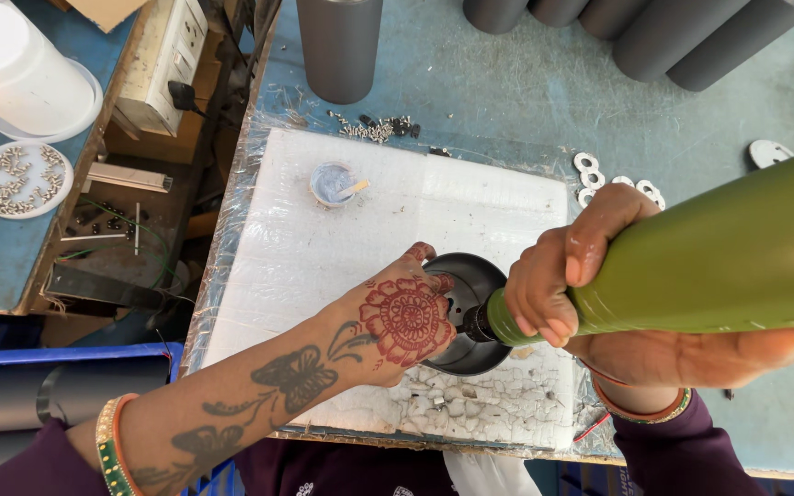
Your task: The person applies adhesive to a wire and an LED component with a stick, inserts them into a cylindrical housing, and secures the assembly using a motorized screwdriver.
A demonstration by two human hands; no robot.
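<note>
White foam sheet (323,248), cracked near its front edge, covers the middle of the blue bench (526,92), and on it stand a small cup of pale paste (333,183) at the back and a dark round cap (475,312) near the front. The left hand (402,317) lies over the cap's left side, fingers curled down onto its rim, so its grip is closed on the cap and pins it to the foam. Just right of it, the right hand (581,276) wraps tight around the nose of a green power driver (709,266), whose dark tip points into the cap's hollow, between the two hands. Small screws (374,129) lie scattered behind the foam, white washers (599,179) lie beyond the right hand, and grey tubes (654,32) rest at the far right.
</note>
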